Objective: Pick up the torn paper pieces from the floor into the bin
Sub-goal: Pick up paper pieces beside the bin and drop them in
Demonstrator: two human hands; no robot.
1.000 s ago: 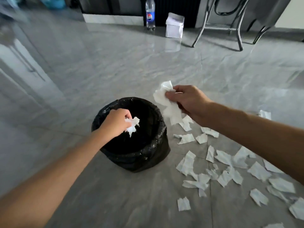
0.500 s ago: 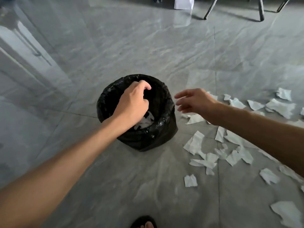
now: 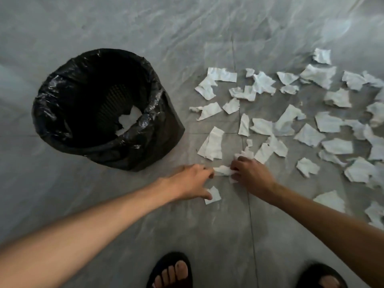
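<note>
The bin (image 3: 52, 96) with a black liner stands on the floor at left, and a few white paper pieces (image 3: 128, 119) lie in its bottom. Many torn paper pieces (image 3: 307, 135) are scattered over the floor to its right. Both hands are down at the near edge of the scatter, in front of the bin. My left hand (image 3: 191, 181) is spread, its thumb touching one small piece (image 3: 214, 196). My right hand (image 3: 251, 175) has its fingers curled around a crumpled strip (image 3: 222, 170) that reaches to my left fingertips.
The floor is glossy grey tile with a seam running between my feet. My two feet in black sandals (image 3: 170, 271) stand at the bottom edge, close behind the hands. Paper pieces extend to the right edge of the view.
Both hands dropped their paper into the bin, then moved down to the floor pieces in front of it. The view tilted downward, bringing my feet in.
</note>
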